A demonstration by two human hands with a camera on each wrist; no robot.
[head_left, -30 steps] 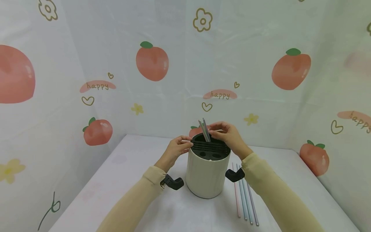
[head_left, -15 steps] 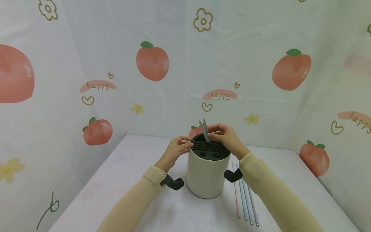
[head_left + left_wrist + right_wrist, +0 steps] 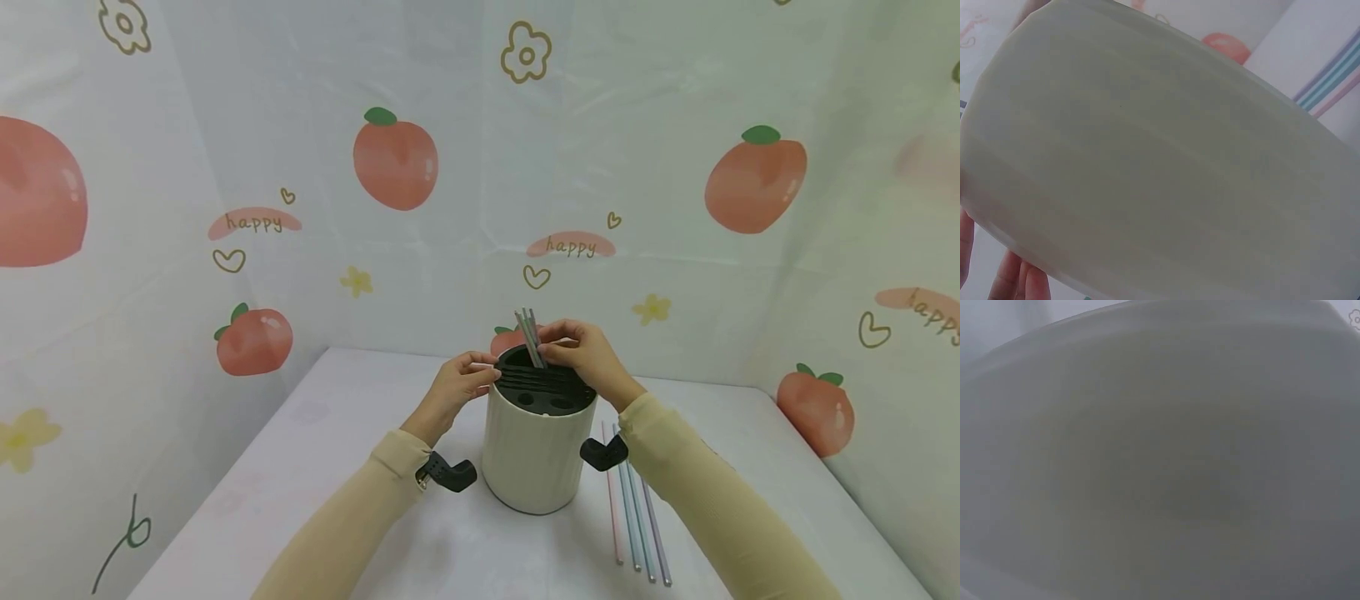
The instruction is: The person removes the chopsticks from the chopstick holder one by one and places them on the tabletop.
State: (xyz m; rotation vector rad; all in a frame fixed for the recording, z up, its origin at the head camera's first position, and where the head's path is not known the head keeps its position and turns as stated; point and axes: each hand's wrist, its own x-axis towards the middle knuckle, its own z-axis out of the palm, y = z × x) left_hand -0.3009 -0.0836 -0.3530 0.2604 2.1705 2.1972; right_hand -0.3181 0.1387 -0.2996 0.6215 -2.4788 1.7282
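A cream cylindrical utensil holder [image 3: 534, 462] stands upright, with a black slotted insert [image 3: 551, 402] in its top. In the head view my left hand [image 3: 453, 387] holds its left rim, and in the left wrist view the fingertips [image 3: 1009, 275] touch its side. Thin chopsticks [image 3: 527, 333] stick up from the large rear opening, leaning left. My right hand [image 3: 585, 354] is over the right rim, thumb and fingers pinching at the chopsticks; the exact contact is partly hidden. The holder's wall [image 3: 1166, 456] fills the right wrist view.
Several pastel chopsticks [image 3: 637, 525] in pink, blue and purple lie on the white tabletop [image 3: 465, 550], right of the holder and beneath the right forearm. A peach-printed curtain [image 3: 450, 275] surrounds the table at the back and sides.
My right hand has moved slightly left and down to the standing chopsticks. Their tips have shifted a little and show more separately. The left hand and the holder have stayed put.
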